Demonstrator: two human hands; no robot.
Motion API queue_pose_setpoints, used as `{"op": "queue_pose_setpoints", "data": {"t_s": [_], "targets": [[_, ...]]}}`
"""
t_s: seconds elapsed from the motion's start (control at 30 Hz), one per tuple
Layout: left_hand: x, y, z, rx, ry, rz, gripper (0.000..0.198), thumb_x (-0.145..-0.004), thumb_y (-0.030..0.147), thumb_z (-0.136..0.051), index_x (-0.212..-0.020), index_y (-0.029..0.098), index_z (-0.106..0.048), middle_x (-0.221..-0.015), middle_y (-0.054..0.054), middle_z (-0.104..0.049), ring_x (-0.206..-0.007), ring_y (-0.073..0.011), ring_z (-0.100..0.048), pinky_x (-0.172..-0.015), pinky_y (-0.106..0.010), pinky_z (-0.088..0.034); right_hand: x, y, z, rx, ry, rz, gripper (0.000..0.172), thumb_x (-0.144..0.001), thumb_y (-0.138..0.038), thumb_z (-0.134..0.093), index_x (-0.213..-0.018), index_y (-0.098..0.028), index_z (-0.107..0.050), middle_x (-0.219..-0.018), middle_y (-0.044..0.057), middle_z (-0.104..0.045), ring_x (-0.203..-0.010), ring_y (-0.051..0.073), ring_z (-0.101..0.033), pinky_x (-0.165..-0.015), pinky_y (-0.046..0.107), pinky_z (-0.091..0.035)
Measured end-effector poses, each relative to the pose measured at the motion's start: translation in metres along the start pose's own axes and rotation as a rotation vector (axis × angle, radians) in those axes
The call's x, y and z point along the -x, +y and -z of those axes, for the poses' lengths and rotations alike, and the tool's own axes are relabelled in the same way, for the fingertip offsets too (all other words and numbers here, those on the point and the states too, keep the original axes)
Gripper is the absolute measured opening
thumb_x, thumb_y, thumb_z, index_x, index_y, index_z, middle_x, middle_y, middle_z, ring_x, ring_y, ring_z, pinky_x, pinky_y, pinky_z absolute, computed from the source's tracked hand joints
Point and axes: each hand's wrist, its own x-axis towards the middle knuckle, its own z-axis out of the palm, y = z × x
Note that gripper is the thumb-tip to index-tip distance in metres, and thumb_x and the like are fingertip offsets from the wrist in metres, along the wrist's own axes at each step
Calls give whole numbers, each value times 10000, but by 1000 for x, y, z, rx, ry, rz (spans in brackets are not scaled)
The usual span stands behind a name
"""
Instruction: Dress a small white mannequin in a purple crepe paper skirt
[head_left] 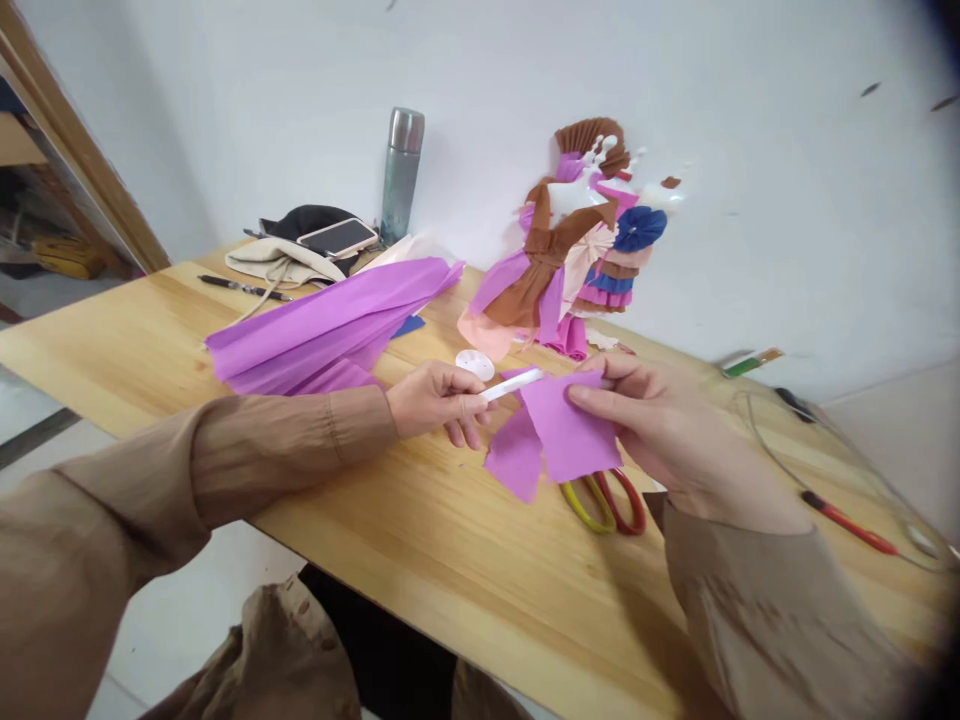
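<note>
**Purple paper pinched above worktop**

On pale wooden worktop (465, 560), big pleated purple crepe sheet (330, 325) at 10 o'clock. Centre: small purple crepe-paper piece (559, 435), top edge pinched by right hand (675, 430) fingers from 3 o'clock. Looks light, limp, tear-prone; take by an edge, gently. At 9 o'clock, left hand (439, 400) fingers closed round thin white plastic stick (514, 384).

Left hand (439, 400) pinches a white stick (512, 384) — right hand (660, 430) holds purple paper (559, 435) above scissors (607, 500).
</note>
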Motion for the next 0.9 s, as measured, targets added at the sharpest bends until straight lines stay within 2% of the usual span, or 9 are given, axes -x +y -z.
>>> {"op": "queue_pose_setpoints", "data": {"t_s": [0.07, 0.13, 0.27, 0.33, 0.5, 0.63, 0.73, 0.9], "targets": [[0, 0, 2, -69, 29, -25, 281, -763, 379, -756, -782, 106, -696, -664, -20, -694, -473, -85, -627, -422, -163, -469, -2, 2, 0, -25, 65, -18, 370, -545, -416, -919, -721, -205, -670, -694, 4, -676, -555, 123, -596, -509, 239, -482], [-1, 0, 3, -152, 60, -85, 201, -779, 317, -729, -775, 117, -731, -683, -25, -717, -504, -64, -599, -453, -148, -446, -3, 1, 1, -42, 77, -25, 372, -522, -405, -927, -702, -204, -671, -680, 6, -686, -545, 125, -600, -501, 239, -482], [-1, 1, 6, -236, 109, -191, 145, -786, 241, -694, -706, 136, -755, -724, -42, -748, -710, -117, -656, -682, -207, -526, -5, -1, 2, -69, 63, -41, 343, -507, -363, -933, -683, -199, -689, -653, -4, -685, -537, 119, -603, -510, 237, -490], [-1, 2, 6, -281, 126, -202, 161, -791, 249, -686, -699, 139, -758, -710, -42, -738, -710, -128, -649, -708, -233, -524, -6, 0, 1, -81, 76, -44, 333, -503, -347, -931, -679, -197, -690, -650, -8, -686, -533, 115, -598, -509, 235, -486], [1, 7, 4, -344, 173, -167, 196, -788, 265, -672, -668, 126, -741, -672, -35, -703, -622, -94, -586, -599, -196, -479, -8, 3, -1, -78, 98, -48, 360, -482, -336, -934, -708, -187, -696, -683, -2, -704, -566, 115, -615, -525, 224, -486], [3, 9, 1, -208, 136, -48, 224, -772, 319, -666, -812, 110, -738, -749, -51, -714, -583, -93, -576, -409, -157, -397, -8, 4, -4, -87, 95, -53, 354, -487, -335, -926, -695, -192, -678, -662, -7, -689, -540, 112, -596, -501, 227, -467], [3, 9, -1, -102, 121, -18, 237, -750, 301, -662, -879, 107, -710, -759, -42, -703, -568, -92, -578, -371, -153, -376, -9, 6, -8, -103, 86, -68, 361, -488, -335, -918, -727, -191, -689, -687, 2, -698, -546, 117, -601, -507, 238, -471], [4, 11, -3, -183, 144, -47, 167, -763, 246, -610, -668, 116, -654, -564, 18, -573, -463, -40, -411, -410, -161, -287, -8, 13, -17, -58, 67, -12, 325, -562, -336, -883, -734, -204, -641, -622, -28, -637, -484, 99, -540, -437, 215, -395]]}}
